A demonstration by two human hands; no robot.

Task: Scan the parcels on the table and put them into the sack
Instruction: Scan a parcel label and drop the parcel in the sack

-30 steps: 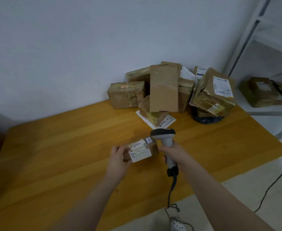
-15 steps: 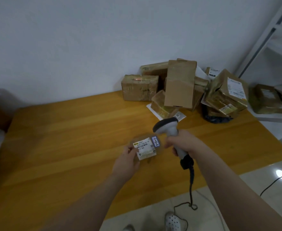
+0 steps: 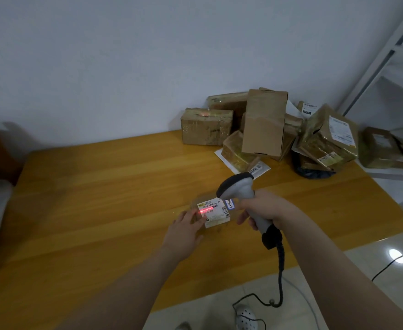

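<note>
1. Right now the left hand point(image 3: 183, 231) lies flat with its fingers point(image 3: 189, 215) mostly straight, touching the left edge of a small parcel point(image 3: 216, 219).
2. That small parcel sits on the table point(image 3: 100, 198), right between the two hands, with its white label point(image 3: 213, 211) facing up.
3. The right hand point(image 3: 264, 208) is curled tight round the handle of a grey scanner point(image 3: 237, 186).
4. The scanner's dark head is just above the small parcel, a little past the fingers of the right hand, and tips down at it.
5. A red line of light point(image 3: 205, 211) glows across the label and touches the tips of the left fingers.
6. A black cable point(image 3: 280, 265) hangs from the bottom of the scanner, under the right wrist, and curls on the floor.
7. Far past the right hand, more brown parcels point(image 3: 264, 125) are heaped by the wall at the back of the table.
8. Off to the right of that hand stands a white shelf point(image 3: 386, 67) with a few more brown parcels point(image 3: 386, 148) on it.
9. Down below the right arm, a white shoe point(image 3: 247, 319) with holes shows on the floor.
</note>
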